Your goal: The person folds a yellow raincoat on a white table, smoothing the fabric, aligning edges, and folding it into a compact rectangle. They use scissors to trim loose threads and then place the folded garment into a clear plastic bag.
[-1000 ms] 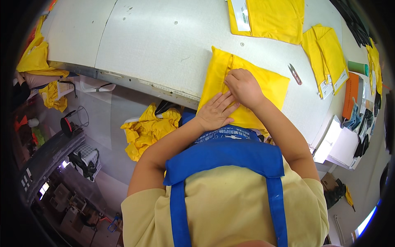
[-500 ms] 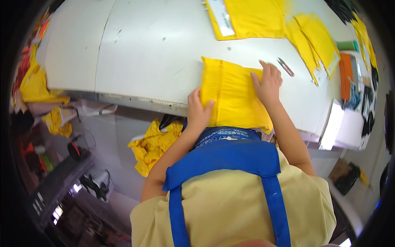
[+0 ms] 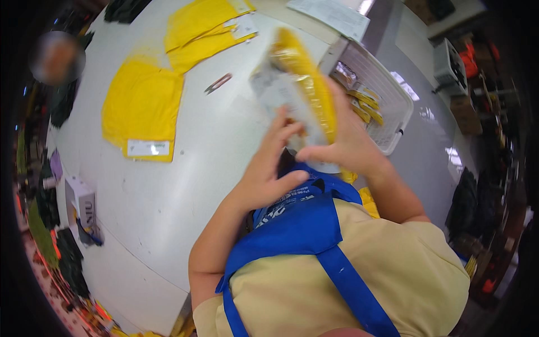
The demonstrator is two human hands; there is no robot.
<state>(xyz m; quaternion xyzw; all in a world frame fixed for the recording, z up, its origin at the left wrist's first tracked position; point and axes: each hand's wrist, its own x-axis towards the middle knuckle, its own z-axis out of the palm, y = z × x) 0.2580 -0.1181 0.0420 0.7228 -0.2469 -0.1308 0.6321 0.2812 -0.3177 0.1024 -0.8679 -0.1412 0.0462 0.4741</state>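
Note:
A folded yellow garment in shiny clear plastic (image 3: 306, 78), with a pale grey-white panel on its left face, is tilted up in front of me and smeared by motion. My right hand (image 3: 351, 137) grips its right side, thumb pointing left across the lower part. My left hand (image 3: 272, 160) is beside the lower left of the package, fingers spread and thumb apart; whether its fingertips touch the plastic I cannot tell. A pair of thread snips (image 3: 218, 83) with reddish handles lies on the white table (image 3: 219, 135) to the left of the package.
Folded yellow garments with white cards (image 3: 143, 101) lie at the left, and more yellow pieces (image 3: 205, 31) farther back. Right of the table edge stands a white basket (image 3: 401, 106) with yellow wrapped packs. Papers (image 3: 331, 19) lie behind it; a white box (image 3: 81, 202) sits far left.
My view and body have turned right, bringing the basket into view. The yellow garment has left the table and is raised in my right hand; my left hand has come off its edge.

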